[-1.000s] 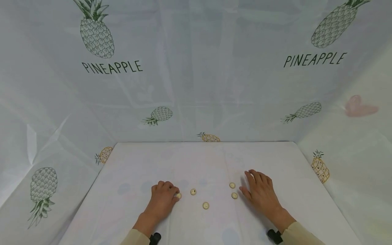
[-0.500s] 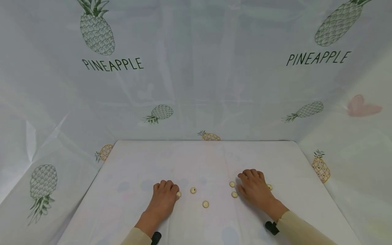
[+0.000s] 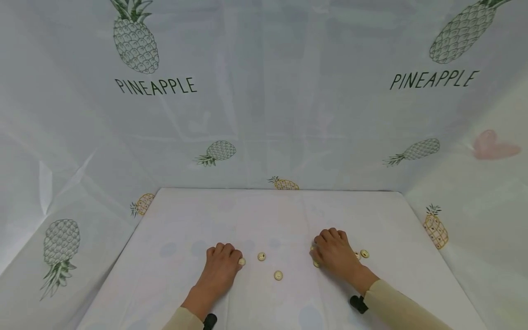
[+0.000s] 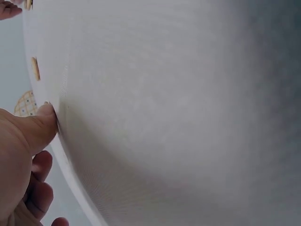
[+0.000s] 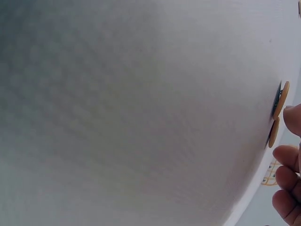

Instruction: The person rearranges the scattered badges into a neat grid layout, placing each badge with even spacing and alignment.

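My left hand [image 3: 220, 268] rests low on the table, pinching a round wooden button [image 3: 242, 261] between thumb and index fingertips. In the left wrist view its thumb [image 4: 40, 125] lies against the cloth, the other fingers curled; the button is mostly hidden there. My right hand [image 3: 336, 254] reaches in over two more buttons, partly covering the upper button [image 3: 312, 248] and the lower button [image 3: 316, 264]. The right wrist view shows these as tan discs edge-on, with the thumb [image 5: 292, 117] close beside the nearer disc [image 5: 282, 100] and the fingers loosely bent, apart from it.
Two loose buttons, one upper [image 3: 261, 256] and one lower [image 3: 278, 275], lie between the hands. Right of my right hand are another button [image 3: 365, 253] and a partly covered button [image 3: 358, 255]. A white cloth covers the table [image 3: 264, 215]; pineapple-printed curtains [image 3: 264, 91] enclose it.
My right hand has moved left over the pair of buttons, its fingers bending, and uncovered two buttons on its right. My left hand stays almost still at its button.
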`<state>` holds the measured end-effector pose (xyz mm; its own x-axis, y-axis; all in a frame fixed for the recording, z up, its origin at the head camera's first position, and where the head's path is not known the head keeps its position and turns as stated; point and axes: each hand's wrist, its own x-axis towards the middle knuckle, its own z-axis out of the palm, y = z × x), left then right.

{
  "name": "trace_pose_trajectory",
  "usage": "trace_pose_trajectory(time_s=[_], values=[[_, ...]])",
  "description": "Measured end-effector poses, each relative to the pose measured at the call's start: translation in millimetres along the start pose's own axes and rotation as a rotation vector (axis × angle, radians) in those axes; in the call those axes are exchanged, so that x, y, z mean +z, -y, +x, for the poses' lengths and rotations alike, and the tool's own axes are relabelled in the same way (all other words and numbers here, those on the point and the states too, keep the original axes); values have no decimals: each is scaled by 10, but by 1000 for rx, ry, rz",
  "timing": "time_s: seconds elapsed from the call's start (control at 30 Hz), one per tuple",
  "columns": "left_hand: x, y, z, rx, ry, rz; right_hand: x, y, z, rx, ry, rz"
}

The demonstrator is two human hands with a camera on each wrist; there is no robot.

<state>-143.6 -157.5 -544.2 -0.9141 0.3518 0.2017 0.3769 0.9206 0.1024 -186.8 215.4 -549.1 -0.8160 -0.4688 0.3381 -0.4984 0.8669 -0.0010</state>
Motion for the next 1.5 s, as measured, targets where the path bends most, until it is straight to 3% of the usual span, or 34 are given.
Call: trace_pose_trajectory(time_s=[0.7,0.97,1.5], values=[[-37,-53,18,18,-9,64,16,-26,8,17,-1,-7],[-4,1,-14,-87,27,-88,16,-21,30,10,-5,15],[9,1,9,-86,28,-102,21,-33,11,1,-49,26]])
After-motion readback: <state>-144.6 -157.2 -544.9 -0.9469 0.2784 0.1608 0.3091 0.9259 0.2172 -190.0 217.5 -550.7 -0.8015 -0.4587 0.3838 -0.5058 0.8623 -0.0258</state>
